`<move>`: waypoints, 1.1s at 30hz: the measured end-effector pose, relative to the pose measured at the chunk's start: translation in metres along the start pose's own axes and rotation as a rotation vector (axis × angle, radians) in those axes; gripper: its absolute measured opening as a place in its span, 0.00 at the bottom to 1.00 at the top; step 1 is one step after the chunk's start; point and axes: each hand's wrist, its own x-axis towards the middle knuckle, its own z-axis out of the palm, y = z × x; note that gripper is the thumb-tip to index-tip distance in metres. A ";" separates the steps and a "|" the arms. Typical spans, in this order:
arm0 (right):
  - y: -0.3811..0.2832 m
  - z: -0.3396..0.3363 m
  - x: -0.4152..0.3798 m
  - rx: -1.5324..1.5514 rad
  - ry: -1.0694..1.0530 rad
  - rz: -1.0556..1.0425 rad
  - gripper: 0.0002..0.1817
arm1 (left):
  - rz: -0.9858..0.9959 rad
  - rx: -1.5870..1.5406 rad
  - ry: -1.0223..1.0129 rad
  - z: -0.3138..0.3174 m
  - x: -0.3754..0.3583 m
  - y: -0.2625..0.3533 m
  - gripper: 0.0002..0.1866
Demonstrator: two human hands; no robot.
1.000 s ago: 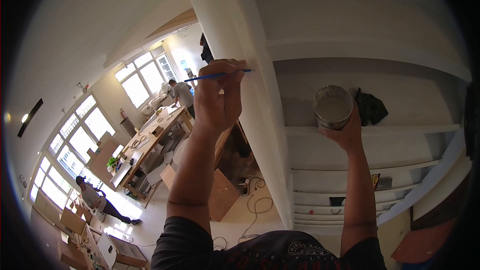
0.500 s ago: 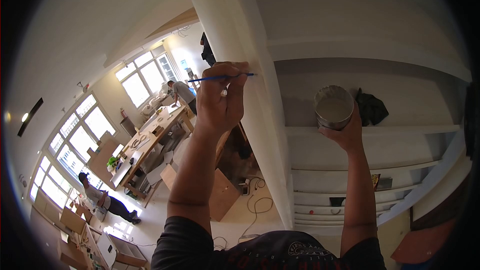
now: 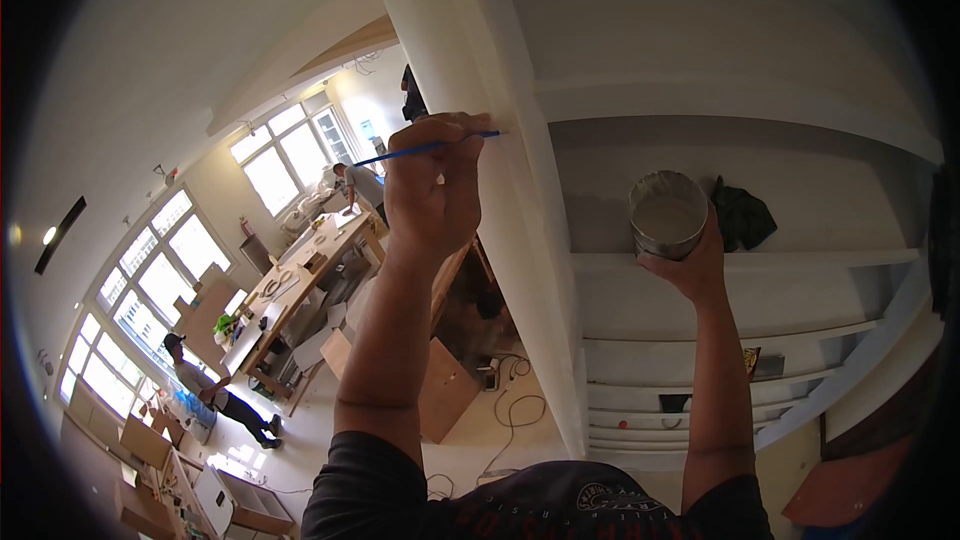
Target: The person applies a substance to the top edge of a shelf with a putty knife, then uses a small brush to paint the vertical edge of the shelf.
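Note blue brush [image 3: 405, 152] pinched in left hand [image 3: 432, 190], long axis across white column [image 3: 540, 270], tip toward shelf [image 3: 820, 259]; note can [image 3: 666, 225] gripped in right hand [image 3: 703, 265], farther from column

On the front of the dark shirt [image 3: 535, 480], curves in small pale letters [image 3: 655, 508], legible in part as "TYLE", with a few more too faint to read. Just beside, also on the shirt, shows as a round pale emblem [image 3: 600, 498], lettered too small to read surely. Lower down, runs in large dark red letters [image 3: 545, 520], cut off and unreadable.
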 end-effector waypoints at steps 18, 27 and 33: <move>0.002 -0.001 0.000 -0.021 -0.007 -0.025 0.62 | 0.023 0.052 -0.022 -0.002 0.008 -0.002 0.14; 0.002 -0.001 0.000 -0.028 -0.006 -0.022 0.62 | -0.011 0.016 -0.021 0.000 0.005 0.003 0.14; 0.006 0.000 0.000 -0.013 0.001 -0.040 0.62 | 0.003 0.021 -0.014 0.000 0.008 -0.001 0.14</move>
